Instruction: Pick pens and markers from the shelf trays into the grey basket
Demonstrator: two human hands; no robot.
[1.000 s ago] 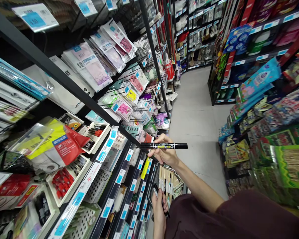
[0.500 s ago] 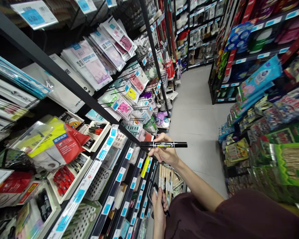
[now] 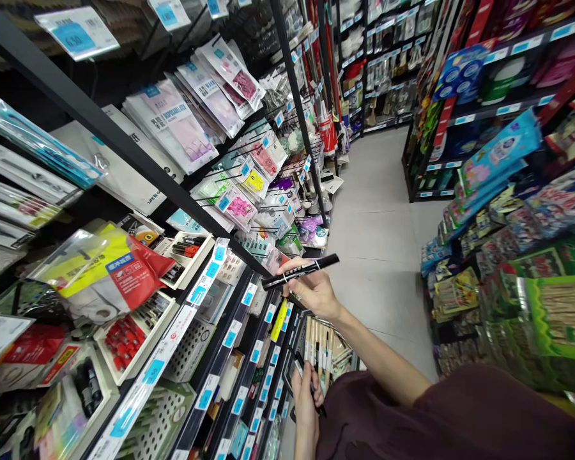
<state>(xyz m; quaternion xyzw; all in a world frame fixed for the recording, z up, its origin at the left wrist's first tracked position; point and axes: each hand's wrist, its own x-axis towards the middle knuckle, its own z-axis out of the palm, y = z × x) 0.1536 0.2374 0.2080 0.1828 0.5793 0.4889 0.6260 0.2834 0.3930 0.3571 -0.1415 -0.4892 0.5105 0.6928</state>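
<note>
A double-ended black marker (image 3: 301,272) is pinched in the raised fingers of my right hand (image 3: 319,294), in front of the shelves and the aisle floor. It is tilted, its right end higher. Lower down, my left hand (image 3: 305,393) is closed around a slim black pen (image 3: 299,364) with a white band; part of it is hidden by the fingers. Close behind the left hand is a dark basket (image 3: 292,332), with several pale-handled brushes (image 3: 320,345) beside that hand. Whether the left hand also touches the basket, I cannot tell.
On the left, shelves carry a white bin of red-capped items (image 3: 124,342), a bin of black markers (image 3: 89,386) and a red-yellow bag (image 3: 112,271). Glove packets (image 3: 172,124) hang above. Packaged goods (image 3: 498,147) line the right side, with grey aisle floor (image 3: 374,211) between.
My right hand has turned the marker from level to slanted, its right end now higher and further left. My left hand has stayed in place. The view has shifted slightly.
</note>
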